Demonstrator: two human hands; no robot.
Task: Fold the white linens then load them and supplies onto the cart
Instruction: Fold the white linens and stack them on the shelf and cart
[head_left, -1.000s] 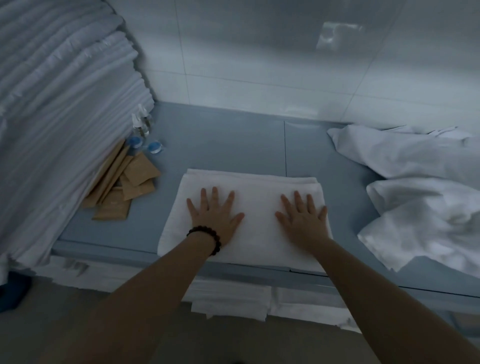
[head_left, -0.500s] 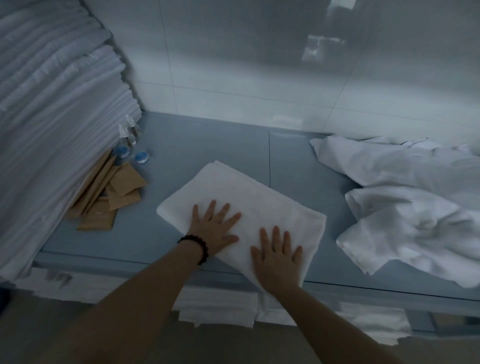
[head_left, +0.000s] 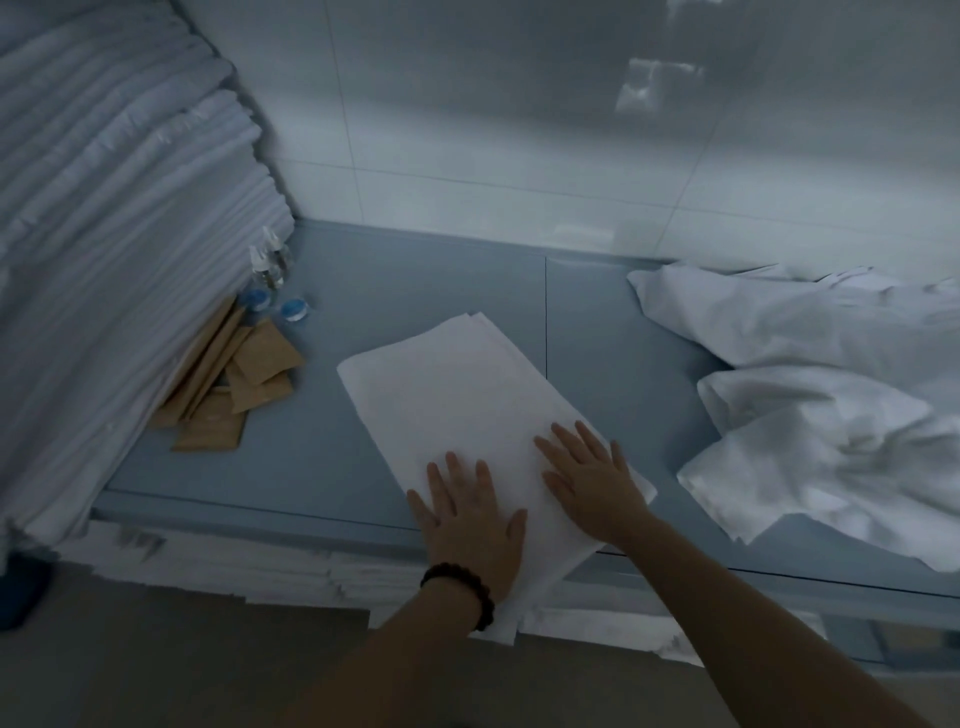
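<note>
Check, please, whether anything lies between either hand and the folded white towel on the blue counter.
Nothing visible does: the left hand and the right hand both rest flat, directly on the folded towel.

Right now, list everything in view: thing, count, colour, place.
folded linen: one, white, diagonal on the counter, near end overhanging the front edge
linen stack: one tall pile, white, far left
unfolded linens: one heap, white, right
packets: several, brown, at the stack's foot
small bottles: two, clear, behind the packets
small round items: two, blue, beside the bottles
counter: one, blue-grey, under it all
bracelet: one, dark beads, left wrist
left hand, right hand: fingers straight, flat on the folded linen
</note>
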